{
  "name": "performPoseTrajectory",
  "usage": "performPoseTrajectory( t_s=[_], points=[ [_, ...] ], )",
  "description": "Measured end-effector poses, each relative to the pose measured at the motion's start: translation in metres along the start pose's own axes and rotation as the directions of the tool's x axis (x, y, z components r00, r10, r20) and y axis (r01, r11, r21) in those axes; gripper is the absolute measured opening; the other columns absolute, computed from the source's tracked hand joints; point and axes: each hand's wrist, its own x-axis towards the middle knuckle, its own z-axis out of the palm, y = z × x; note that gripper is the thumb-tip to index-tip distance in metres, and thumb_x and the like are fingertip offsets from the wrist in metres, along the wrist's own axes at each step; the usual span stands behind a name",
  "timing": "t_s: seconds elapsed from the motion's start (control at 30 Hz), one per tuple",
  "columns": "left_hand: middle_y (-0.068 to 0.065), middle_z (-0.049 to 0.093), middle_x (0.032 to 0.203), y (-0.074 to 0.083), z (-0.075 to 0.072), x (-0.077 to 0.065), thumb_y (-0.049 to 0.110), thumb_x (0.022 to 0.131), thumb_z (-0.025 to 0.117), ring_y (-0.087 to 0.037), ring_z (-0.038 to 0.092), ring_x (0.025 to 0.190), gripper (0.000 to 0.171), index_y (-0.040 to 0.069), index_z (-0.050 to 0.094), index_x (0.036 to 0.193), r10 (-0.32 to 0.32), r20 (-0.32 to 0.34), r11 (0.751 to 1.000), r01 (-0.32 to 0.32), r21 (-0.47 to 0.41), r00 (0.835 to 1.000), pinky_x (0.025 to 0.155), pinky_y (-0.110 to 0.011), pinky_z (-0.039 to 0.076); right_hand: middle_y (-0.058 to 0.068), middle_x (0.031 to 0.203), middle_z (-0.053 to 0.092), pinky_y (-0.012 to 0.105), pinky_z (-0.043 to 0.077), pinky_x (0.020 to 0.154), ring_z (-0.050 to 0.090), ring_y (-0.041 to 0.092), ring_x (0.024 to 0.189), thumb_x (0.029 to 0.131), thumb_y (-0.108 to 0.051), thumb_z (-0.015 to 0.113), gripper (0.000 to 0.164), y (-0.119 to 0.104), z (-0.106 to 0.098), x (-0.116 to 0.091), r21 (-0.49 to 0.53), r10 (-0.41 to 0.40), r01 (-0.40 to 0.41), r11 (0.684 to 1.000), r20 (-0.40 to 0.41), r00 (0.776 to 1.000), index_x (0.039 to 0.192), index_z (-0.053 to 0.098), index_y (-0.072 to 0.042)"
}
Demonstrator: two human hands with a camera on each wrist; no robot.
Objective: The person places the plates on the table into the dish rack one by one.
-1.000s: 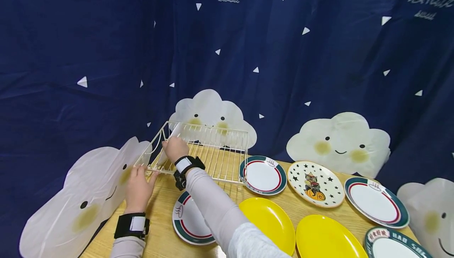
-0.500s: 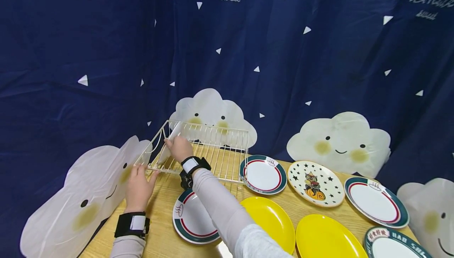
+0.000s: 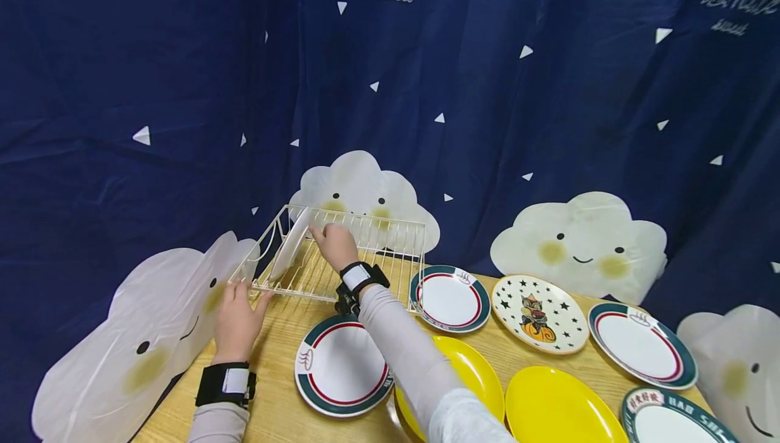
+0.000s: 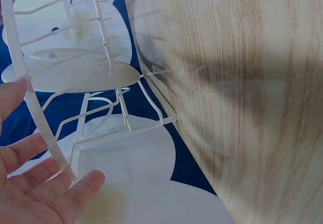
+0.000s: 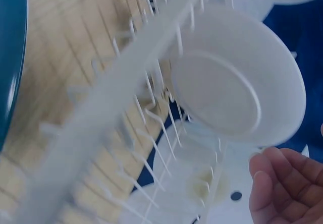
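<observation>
A white wire dish rack point(image 3: 393, 219) stands at the back left of the table. One white plate point(image 3: 289, 248) is upright, leaning a little, between the wires near its left end. In the right wrist view the plate's underside point(image 5: 282, 88) with its foot ring faces the camera. Right of it, my right hand point(image 3: 337, 248) hovers over the rack, fingers loosely bent and nothing between them. My left hand point(image 3: 236, 321) holds the rack's front left corner. The left wrist view has the thumb on one side of the front rail point(image 4: 38, 115) and the fingers on the other.
A green-rimmed plate point(image 3: 344, 368) lies before the rack. Rightward lie two yellow plates point(image 3: 560, 409), a cat-patterned plate point(image 3: 539, 314) and more green-rimmed plates point(image 3: 642, 345). Cloud-shaped cutouts point(image 3: 579, 246) and a navy curtain point(image 3: 390, 91) edge the wooden table point(image 3: 274, 389).
My right hand has let go of the white plate and moved right, away from it. The plate stays upright in the rack. My left hand keeps its place on the corner.
</observation>
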Motion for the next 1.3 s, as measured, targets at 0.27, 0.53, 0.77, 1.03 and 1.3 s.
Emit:
performPoseTrajectory(
  t_s=[0.27,0.53,0.77,1.03,1.3],
  points=[
    [-0.033,0.041,0.141,0.002,-0.001,0.000,0.031,0.093,0.066,-0.052,0.037,0.133,0.058,-0.013,0.049,0.128,0.008,-0.002,1.000,-0.008,0.002,1.000,0.108,-0.061,0.034,-0.006,0.046,0.028,0.024,0.024,0.044,0.029,0.009,0.040,0.100,-0.043,0.051,0.057,0.025,-0.032,0.005,0.039,0.015,-0.013,0.999,-0.035,0.999,0.052,0.035,-0.016],
    [-0.033,0.042,0.139,-0.001,0.003,-0.001,0.031,0.092,0.067,-0.050,0.041,0.130,0.059,-0.012,0.049,0.130,0.009,-0.007,1.000,-0.009,0.006,1.000,0.106,-0.061,0.037,-0.006,0.049,0.026,0.024,0.021,0.045,0.025,0.010,0.043,0.100,-0.041,0.052,0.054,0.050,-0.060,0.001,0.031,-0.001,0.002,1.000,-0.048,0.999,0.055,0.033,-0.016],
    [-0.033,0.042,0.138,0.000,0.002,-0.001,0.031,0.092,0.067,-0.050,0.043,0.127,0.060,-0.011,0.049,0.130,0.013,-0.005,1.000,-0.012,0.007,1.000,0.104,-0.061,0.038,-0.005,0.050,0.030,0.024,0.024,0.047,0.029,0.011,0.044,0.100,-0.040,0.052,0.052,0.078,-0.084,-0.009,0.052,0.017,-0.013,0.999,-0.082,0.996,0.057,0.036,-0.016],
    [-0.034,0.040,0.140,0.001,0.001,-0.001,0.031,0.092,0.066,-0.052,0.040,0.129,0.059,-0.011,0.048,0.130,0.004,-0.002,1.000,-0.004,0.022,1.000,0.105,-0.062,0.037,0.003,0.059,0.057,0.027,0.037,0.052,0.050,0.018,0.053,0.098,-0.038,0.056,0.043,0.111,-0.117,-0.018,0.037,0.024,-0.019,0.999,-0.163,0.986,0.067,0.060,-0.008],
    [-0.035,0.040,0.139,0.001,0.000,-0.003,0.030,0.092,0.067,-0.053,0.043,0.125,0.058,-0.012,0.049,0.128,0.014,-0.010,1.000,-0.014,0.018,1.000,0.101,-0.063,0.039,0.007,0.064,0.065,0.028,0.044,0.054,0.062,0.018,0.058,0.098,-0.042,0.055,0.045,0.151,-0.146,-0.037,0.074,0.109,-0.096,0.993,-0.196,0.975,0.070,0.062,-0.007]
  ],
)
